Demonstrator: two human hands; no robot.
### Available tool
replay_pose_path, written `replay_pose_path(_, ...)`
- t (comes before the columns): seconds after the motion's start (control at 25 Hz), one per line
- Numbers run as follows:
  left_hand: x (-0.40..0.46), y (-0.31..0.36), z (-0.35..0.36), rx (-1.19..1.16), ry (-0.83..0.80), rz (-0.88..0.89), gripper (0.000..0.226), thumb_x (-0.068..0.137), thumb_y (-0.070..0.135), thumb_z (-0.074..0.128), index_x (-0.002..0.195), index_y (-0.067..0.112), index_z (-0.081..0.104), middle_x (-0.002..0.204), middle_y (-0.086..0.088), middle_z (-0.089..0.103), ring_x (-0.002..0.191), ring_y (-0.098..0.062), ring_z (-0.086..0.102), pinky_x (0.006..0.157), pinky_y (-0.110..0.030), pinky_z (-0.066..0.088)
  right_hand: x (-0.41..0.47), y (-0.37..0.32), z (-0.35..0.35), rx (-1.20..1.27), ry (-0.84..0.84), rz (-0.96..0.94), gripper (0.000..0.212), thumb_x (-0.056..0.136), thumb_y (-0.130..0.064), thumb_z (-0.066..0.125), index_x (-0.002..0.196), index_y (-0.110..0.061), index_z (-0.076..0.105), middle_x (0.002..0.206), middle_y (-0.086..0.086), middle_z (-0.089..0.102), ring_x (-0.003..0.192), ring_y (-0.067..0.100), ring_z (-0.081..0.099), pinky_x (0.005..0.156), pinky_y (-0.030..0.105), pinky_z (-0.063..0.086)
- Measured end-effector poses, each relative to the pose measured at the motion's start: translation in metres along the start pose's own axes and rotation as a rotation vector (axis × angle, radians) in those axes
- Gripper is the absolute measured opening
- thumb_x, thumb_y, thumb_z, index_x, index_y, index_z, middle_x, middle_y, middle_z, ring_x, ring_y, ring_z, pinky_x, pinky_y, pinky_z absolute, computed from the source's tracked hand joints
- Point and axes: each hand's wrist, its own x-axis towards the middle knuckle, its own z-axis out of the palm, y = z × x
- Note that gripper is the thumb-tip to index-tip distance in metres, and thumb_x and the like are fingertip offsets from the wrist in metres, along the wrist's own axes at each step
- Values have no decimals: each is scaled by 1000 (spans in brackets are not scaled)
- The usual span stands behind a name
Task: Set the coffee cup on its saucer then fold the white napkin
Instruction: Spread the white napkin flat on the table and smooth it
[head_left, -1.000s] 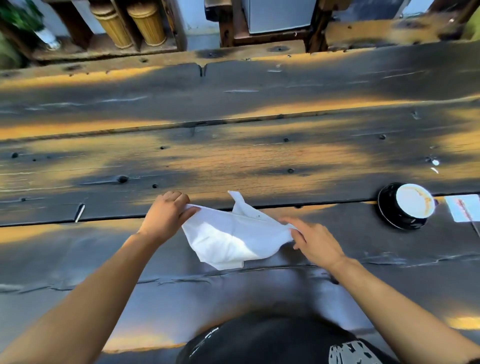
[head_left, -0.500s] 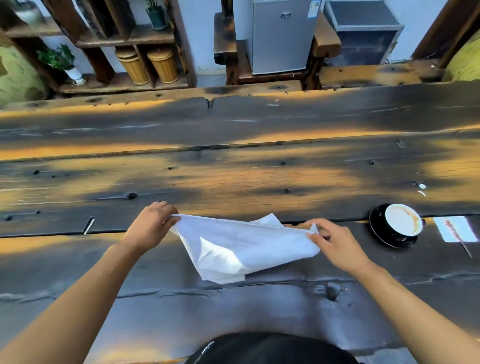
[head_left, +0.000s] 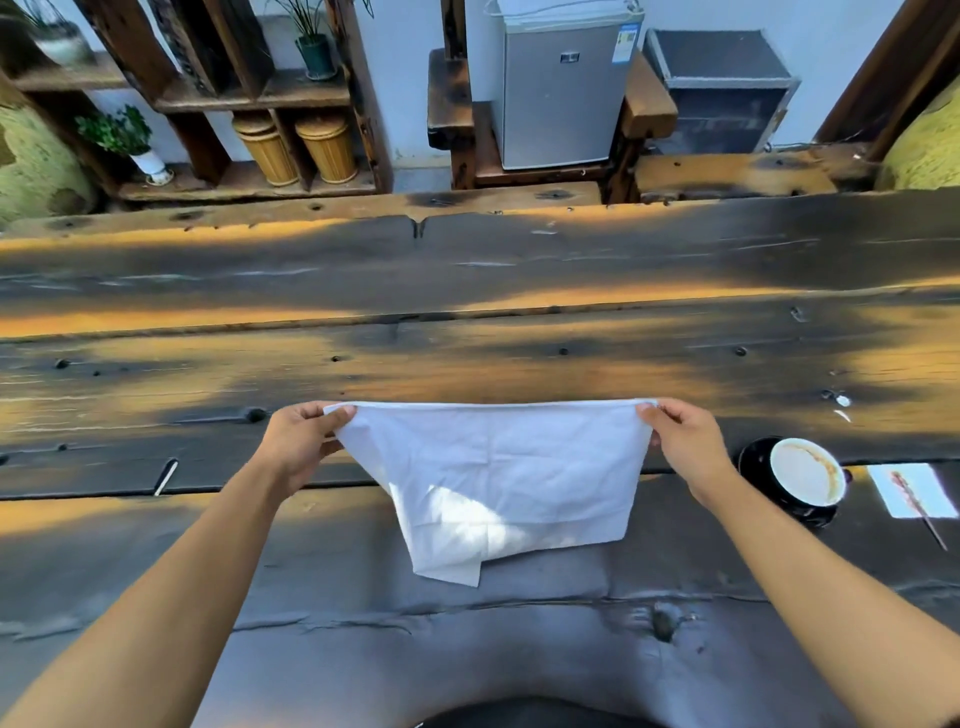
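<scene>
White coffee cup (head_left: 804, 470) sits on its black saucer (head_left: 753, 462) — done! Left hand (head_left: 296, 441) and right hand (head_left: 685, 441) each pinch a top corner of the white cloth napkin (head_left: 493, 478), stretched above the dark wooden tabletop (head_left: 467, 338); folding remains.

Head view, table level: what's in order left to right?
left hand → white napkin stretched between both hands → right hand → coffee cup on its black saucer → white card with a thin stick lying across it.
</scene>
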Motion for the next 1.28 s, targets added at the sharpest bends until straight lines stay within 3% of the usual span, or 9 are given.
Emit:
replay_pose_path(0.16, 35, 68, 10, 43, 61, 77, 9, 92, 17, 69, 96, 10, 72, 96, -12, 70, 83, -24, 61, 76, -37, 51, 52, -85, 4, 213, 136, -22, 15, 92, -21, 68, 93, -9, 76, 75, 0, 68, 67, 12, 57, 64, 30, 48)
replay_pose_path(0.28, 38, 146, 14, -5, 147, 285, 7, 93, 19, 66, 89, 17, 71, 77, -2, 64, 64, -15, 53, 62, -32, 46, 77, -160, 5, 358, 163, -135, 13, 92, -20, 67, 97, -11, 75, 59, -2, 59, 48, 10, 49, 49, 26, 41)
replay_pose_path(0.4, 21, 212, 5, -160, 90, 447, 9, 96, 19, 62, 90, 16, 68, 59, 0, 54, 49, -15, 51, 50, -30, 49, 80, -220, -2, 570, 115, -245, 12, 94, -19, 64, 97, -11, 72, 77, 8, 71, 66, 21, 70, 60, 31, 58)
replay_pose_path(0.48, 11, 221, -4, -224, 67, 488, 6, 96, 15, 62, 93, 14, 67, 65, -3, 64, 54, -17, 64, 53, -27, 58, 75, -229, -6, 684, 58, -266, 12, 96, -14, 60, 98, -7, 69, 94, 16, 74, 86, 29, 76, 76, 34, 62)
replay_pose_path(0.64, 11, 157, -13, -347, -4, 359, 15, 96, 6, 55, 101, 1, 68, 86, -14, 74, 81, -24, 75, 77, -32, 63, 65, -181, 1, 749, -68, -128, 37, 96, -20, 53, 117, 9, 63, 110, 25, 72, 99, 38, 73, 83, 39, 61)
replay_pose_path(0.72, 12, 109, -13, -386, 15, 229, 17, 96, 10, 54, 98, -1, 68, 89, -14, 73, 77, -25, 74, 74, -33, 64, 58, -141, 7, 676, -53, -25, 38, 97, -21, 55, 118, 10, 62, 112, 23, 71, 93, 38, 75, 78, 38, 63)
replay_pose_path(0.84, 18, 32, -12, -266, 99, 80, 14, 95, 4, 61, 103, -6, 66, 92, -22, 69, 73, -28, 71, 67, -31, 63, 42, -74, 20, 440, -30, 64, 18, 96, -2, 56, 109, 5, 66, 107, 24, 68, 74, 27, 77, 70, 32, 63)
replay_pose_path(0.96, 15, -34, -11, -160, 124, -47, 20, 94, -3, 60, 115, -5, 62, 90, -23, 66, 75, -30, 67, 62, -30, 63, 18, 1, 32, 294, -47, 206, 25, 96, 7, 52, 119, 4, 61, 101, 21, 65, 63, 20, 75, 59, 26, 62)
replay_pose_path(1.28, -12, -174, -16, 133, 194, -432, 27, 90, -3, 67, 114, -1, 56, 80, -20, 66, 61, -28, 61, 54, -34, 59, -64, 150, 49, 79, -5, 653, 27, 94, 3, 57, 120, -2, 50, 98, 21, 71, 64, 26, 75, 56, 33, 60)
